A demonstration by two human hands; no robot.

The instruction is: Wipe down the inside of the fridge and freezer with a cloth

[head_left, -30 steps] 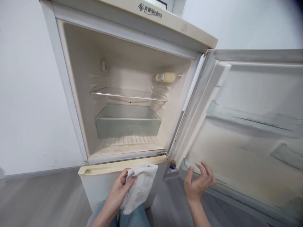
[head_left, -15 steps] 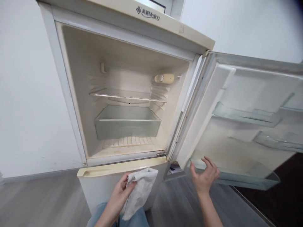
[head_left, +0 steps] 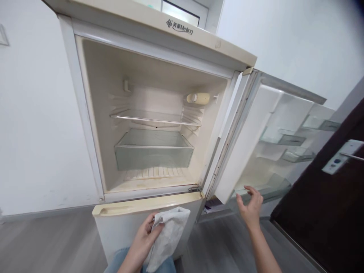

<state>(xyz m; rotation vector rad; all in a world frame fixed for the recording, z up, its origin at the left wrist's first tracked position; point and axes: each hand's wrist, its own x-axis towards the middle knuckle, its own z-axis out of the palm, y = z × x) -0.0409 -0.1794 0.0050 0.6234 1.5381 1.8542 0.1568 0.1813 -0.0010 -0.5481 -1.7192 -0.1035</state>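
A white cloth (head_left: 170, 231) hangs from my left hand (head_left: 146, 235), pinched between thumb and fingers in front of the lower fridge door. My right hand (head_left: 251, 206) is raised beside the lower part of the open fridge door (head_left: 247, 151), fingers curved and apart, with nothing in it. Whether its fingertips touch the door's bottom shelf (head_left: 271, 189) I cannot tell. Ahead, the fridge compartment (head_left: 99, 113) stands open. Inside are a clear glass shelf (head_left: 156, 116) and, beneath it, a greenish see-through drawer (head_left: 153, 157).
Below the compartment is the lower door (head_left: 113, 227) with a cream top edge. A dark door (head_left: 321, 216) with a metal handle plate (head_left: 339, 157) stands at the right. White wall (head_left: 34, 113) lies to the left, grey flooring (head_left: 57, 242) below.
The fridge door has swung wider, away from me, uncovering more of the dark door and its handle. My right hand has shifted slightly right. The cloth stays in my left hand.
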